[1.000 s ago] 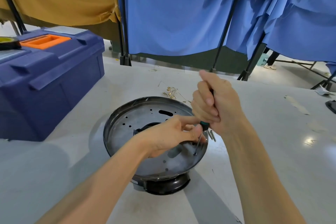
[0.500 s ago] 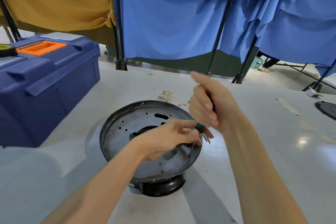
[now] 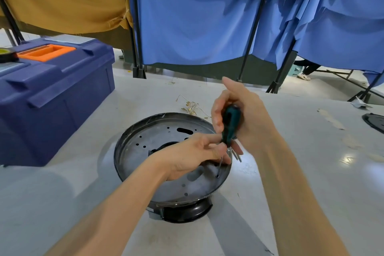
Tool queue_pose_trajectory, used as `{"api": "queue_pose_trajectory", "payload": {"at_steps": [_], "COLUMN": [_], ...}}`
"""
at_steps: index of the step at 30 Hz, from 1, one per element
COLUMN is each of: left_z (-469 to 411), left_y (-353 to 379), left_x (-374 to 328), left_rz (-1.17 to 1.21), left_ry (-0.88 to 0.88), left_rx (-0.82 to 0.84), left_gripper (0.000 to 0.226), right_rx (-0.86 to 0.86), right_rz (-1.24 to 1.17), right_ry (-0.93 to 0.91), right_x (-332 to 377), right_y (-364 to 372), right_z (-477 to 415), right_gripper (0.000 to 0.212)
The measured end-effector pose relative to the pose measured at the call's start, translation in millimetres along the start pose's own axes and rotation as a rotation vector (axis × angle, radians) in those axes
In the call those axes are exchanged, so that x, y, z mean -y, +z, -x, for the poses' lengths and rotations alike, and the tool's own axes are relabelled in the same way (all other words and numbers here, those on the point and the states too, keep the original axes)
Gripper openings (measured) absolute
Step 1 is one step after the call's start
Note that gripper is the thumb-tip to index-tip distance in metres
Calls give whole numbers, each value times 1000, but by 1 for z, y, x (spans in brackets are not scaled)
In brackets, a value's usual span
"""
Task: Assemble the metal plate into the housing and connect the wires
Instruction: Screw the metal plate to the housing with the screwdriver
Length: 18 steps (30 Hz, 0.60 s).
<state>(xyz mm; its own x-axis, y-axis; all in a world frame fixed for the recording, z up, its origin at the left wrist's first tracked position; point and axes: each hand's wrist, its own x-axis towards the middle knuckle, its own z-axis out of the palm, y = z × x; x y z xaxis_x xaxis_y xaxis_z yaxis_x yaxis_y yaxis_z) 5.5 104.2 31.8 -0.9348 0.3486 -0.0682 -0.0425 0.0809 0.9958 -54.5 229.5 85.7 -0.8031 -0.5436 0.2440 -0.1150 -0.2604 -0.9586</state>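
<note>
Plate [image 3: 149, 137]: round, dull grey perforated metal, seated in the black housing [image 3: 187, 212] on a glossy table [image 3: 342, 193]. Right hand [image 3: 245, 116] wraps the green screwdriver [image 3: 230, 124] handle; left hand [image 3: 193, 151] pinches its thin shaft.

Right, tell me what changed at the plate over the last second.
The right hand re-gripped the screwdriver: its fist loosened, so the green handle that was hidden now shows. The left hand still steadies the shaft, with the tip in the same hole near the right rim of the metal plate. The housing and toolbox are unmoved.
</note>
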Motion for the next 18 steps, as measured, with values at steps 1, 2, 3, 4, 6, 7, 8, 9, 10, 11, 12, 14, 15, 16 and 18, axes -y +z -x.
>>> {"api": "queue_pose_trajectory", "payload": {"at_steps": [1,2,3,4,6,7,8,9,10,11,12,14,15,16,18], "left_z": [-1,-1,0,0,1,1,2,2,2,2,3,3,3,2,-1], "left_y": [0,-1,-2,-3,-5,-4,-4,-4,-4,-5,-4,-4,-4,-4,-2], "left_x": [0,0,0,0,2,2,2,1,0,1,0,0,1,1,1], "left_rz": [-14,-17,-16,-9,34,59,86,111,134,142,143,139,133,122,62], "left_ry": [-6,-8,-10,-13,1,16,33,49,58,62,63,64,60,53,43], "left_rx": [9,19,27,24,16,16,21,29,41,52,63,66,53,37,28], "left_gripper": [20,19,20,20,14,13,13,15,17,19,21,24,23,22,19], "right_rx": [138,232,266,247,78,-53,-201,-361,-509,-614,-661,-605,-507,-369,-53], "right_rz": [-29,-78,-132,-161,-109,-54,15,100,189,256,282,219,163,111,36], "right_ry": [70,111,128,117,37,-30,-116,-209,-292,-353,-383,-348,-286,-200,-8], "right_x": [4,5,2,-1,-9,-12,-16,-20,-23,-26,-29,-30,-26,-19,-3], "right_y": [-7,-10,-8,-5,6,13,20,26,32,38,41,38,32,23,5], "right_z": [-1,-1,-2,-3,-4,-3,-2,-1,0,2,4,9,10,9,6], "right_gripper": [55,57,59,61,65,66,68,69,71,73,73,71,67,63,58]}}
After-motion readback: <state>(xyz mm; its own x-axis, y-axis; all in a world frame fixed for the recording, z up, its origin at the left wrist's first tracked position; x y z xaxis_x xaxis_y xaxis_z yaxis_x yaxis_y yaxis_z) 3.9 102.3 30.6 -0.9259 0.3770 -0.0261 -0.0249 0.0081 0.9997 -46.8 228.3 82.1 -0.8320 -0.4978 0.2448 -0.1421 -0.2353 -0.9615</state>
